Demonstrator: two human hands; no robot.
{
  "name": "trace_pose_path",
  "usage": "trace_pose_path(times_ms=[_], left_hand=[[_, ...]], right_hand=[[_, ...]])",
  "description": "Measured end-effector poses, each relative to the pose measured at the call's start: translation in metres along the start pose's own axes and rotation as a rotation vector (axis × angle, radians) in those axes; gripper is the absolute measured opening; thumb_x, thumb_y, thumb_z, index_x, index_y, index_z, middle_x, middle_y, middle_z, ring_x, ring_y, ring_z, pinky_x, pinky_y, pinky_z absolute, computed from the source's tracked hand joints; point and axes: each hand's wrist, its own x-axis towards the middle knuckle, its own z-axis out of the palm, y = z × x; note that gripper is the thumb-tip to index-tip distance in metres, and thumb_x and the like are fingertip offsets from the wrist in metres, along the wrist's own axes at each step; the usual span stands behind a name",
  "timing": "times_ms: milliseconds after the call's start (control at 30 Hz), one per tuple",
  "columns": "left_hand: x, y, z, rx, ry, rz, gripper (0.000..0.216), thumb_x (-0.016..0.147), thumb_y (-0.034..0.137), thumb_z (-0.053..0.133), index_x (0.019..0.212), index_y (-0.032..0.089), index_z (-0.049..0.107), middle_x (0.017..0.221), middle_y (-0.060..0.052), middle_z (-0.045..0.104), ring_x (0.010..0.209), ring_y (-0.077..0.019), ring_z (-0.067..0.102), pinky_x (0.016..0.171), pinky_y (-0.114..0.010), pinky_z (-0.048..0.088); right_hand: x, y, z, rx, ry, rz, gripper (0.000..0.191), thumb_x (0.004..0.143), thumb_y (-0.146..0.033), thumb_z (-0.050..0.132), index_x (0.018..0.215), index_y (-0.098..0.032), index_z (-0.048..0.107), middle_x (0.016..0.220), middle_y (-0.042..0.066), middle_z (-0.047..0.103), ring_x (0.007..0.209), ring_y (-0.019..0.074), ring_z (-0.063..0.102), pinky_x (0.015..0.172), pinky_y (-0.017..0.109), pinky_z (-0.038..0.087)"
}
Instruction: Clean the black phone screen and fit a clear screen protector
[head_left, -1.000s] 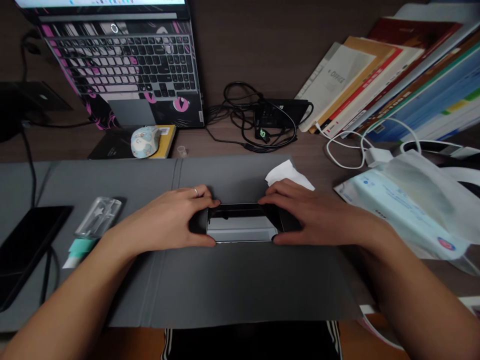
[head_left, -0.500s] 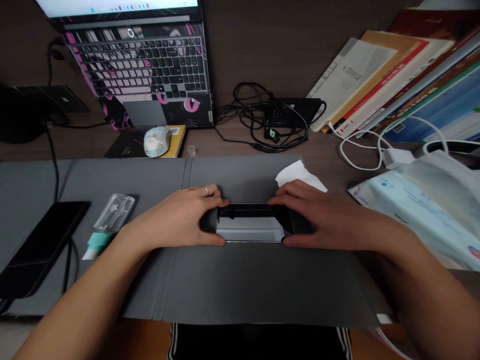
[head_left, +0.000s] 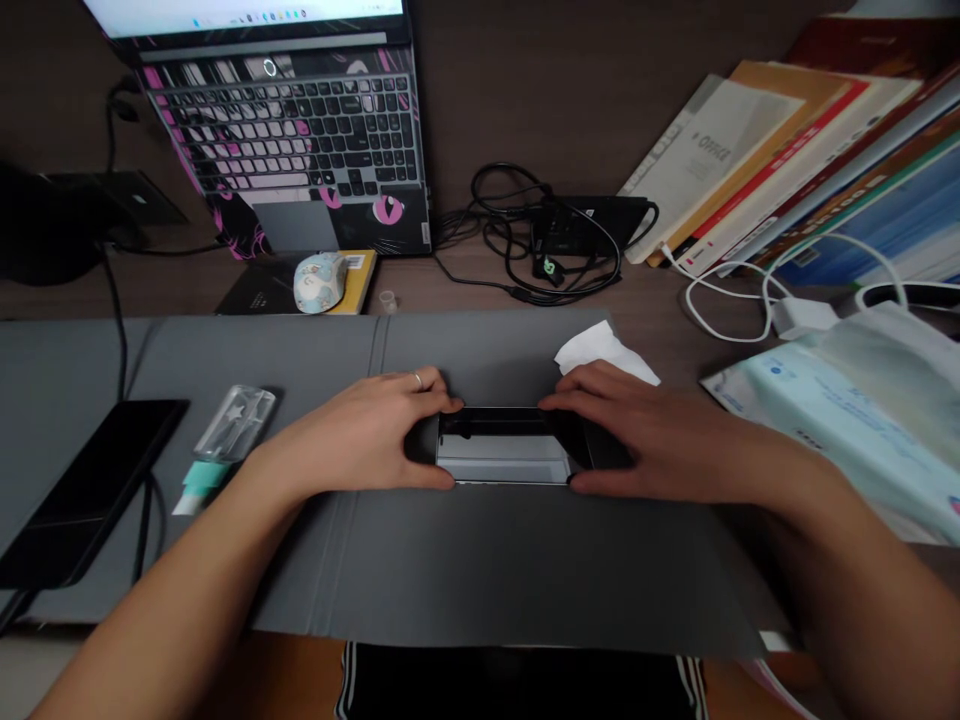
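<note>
A black smartphone [head_left: 502,448] with a glossy, reflecting screen lies sideways on the grey desk mat [head_left: 525,570]. My left hand [head_left: 382,430], a ring on one finger, grips its left end between thumb and fingers. At the opposite end my right hand [head_left: 630,430] holds the phone the same way, thumb on the near edge and fingers on the far edge. A crumpled white tissue [head_left: 604,350] lies just beyond my right hand. Left of my left forearm are a clear plastic case [head_left: 236,425] and a piece with a teal and white end [head_left: 201,482].
A second dark phone-like device [head_left: 90,490] with a cable lies at the left. Behind stand a laptop [head_left: 300,150], a mouse [head_left: 320,283] on a notebook, and tangled black cables [head_left: 555,250]. Books [head_left: 720,170] lean at the right, near a tissue pack [head_left: 847,400].
The whole view has shifted slightly, so things sit a little further right. Both hands keep the same hold on the phone.
</note>
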Motion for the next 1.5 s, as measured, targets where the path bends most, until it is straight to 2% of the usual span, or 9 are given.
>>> trace_pose_path(times_ms=[667, 800, 1000, 1167, 1433, 1500], left_hand=[[0.001, 0.002, -0.001, 0.026, -0.007, -0.006, 0.062, 0.081, 0.055, 0.073, 0.132, 0.022, 0.062, 0.114, -0.005, 0.061, 0.095, -0.0246, 0.066, 0.083, -0.036, 0.051], [0.0, 0.002, 0.0, 0.014, 0.001, -0.002, 0.061, 0.081, 0.057, 0.072, 0.13, 0.022, 0.063, 0.115, -0.005, 0.061, 0.095, -0.0245, 0.066, 0.082, -0.036, 0.051], [0.0, 0.002, 0.001, 0.016, 0.007, -0.007, 0.06, 0.08, 0.057, 0.072, 0.128, 0.022, 0.063, 0.116, -0.005, 0.061, 0.096, -0.0251, 0.066, 0.083, -0.037, 0.052], [0.0, 0.002, 0.001, 0.006, 0.004, -0.01, 0.062, 0.081, 0.058, 0.071, 0.13, 0.021, 0.062, 0.115, -0.006, 0.061, 0.096, -0.0256, 0.066, 0.082, -0.038, 0.052], [-0.001, 0.002, 0.002, 0.011, 0.021, -0.001, 0.06, 0.081, 0.056, 0.071, 0.13, 0.021, 0.062, 0.114, -0.007, 0.061, 0.094, -0.026, 0.066, 0.082, -0.039, 0.052], [-0.001, 0.002, 0.001, 0.02, 0.014, -0.002, 0.06, 0.082, 0.056, 0.071, 0.13, 0.021, 0.061, 0.115, -0.007, 0.061, 0.095, -0.0264, 0.066, 0.082, -0.039, 0.052]], right_hand=[[-0.002, -0.002, -0.003, 0.018, 0.004, -0.019, 0.062, 0.083, -0.054, 0.072, 0.137, -0.025, 0.059, 0.132, 0.014, 0.058, 0.118, 0.0343, 0.058, 0.09, 0.046, 0.052], [0.001, -0.009, -0.004, 0.069, 0.05, -0.08, 0.056, 0.083, -0.057, 0.073, 0.129, -0.027, 0.063, 0.134, 0.012, 0.056, 0.12, 0.0321, 0.057, 0.095, 0.045, 0.051], [0.012, -0.019, 0.012, 0.096, 0.076, -0.256, 0.061, 0.081, -0.064, 0.074, 0.125, -0.023, 0.066, 0.147, 0.016, 0.047, 0.14, 0.0361, 0.04, 0.109, 0.053, 0.041], [0.013, -0.018, 0.015, 0.1, 0.058, -0.237, 0.065, 0.078, -0.066, 0.075, 0.128, -0.026, 0.066, 0.155, 0.016, 0.042, 0.147, 0.0376, 0.032, 0.114, 0.058, 0.036], [0.003, -0.01, -0.001, 0.111, 0.086, -0.162, 0.045, 0.072, -0.063, 0.082, 0.097, -0.026, 0.079, 0.156, 0.009, 0.044, 0.149, 0.0405, 0.029, 0.115, 0.059, 0.034], [0.003, -0.009, 0.0, 0.102, 0.094, -0.158, 0.046, 0.071, -0.064, 0.082, 0.097, -0.027, 0.08, 0.156, 0.009, 0.044, 0.149, 0.0404, 0.028, 0.116, 0.059, 0.034]])
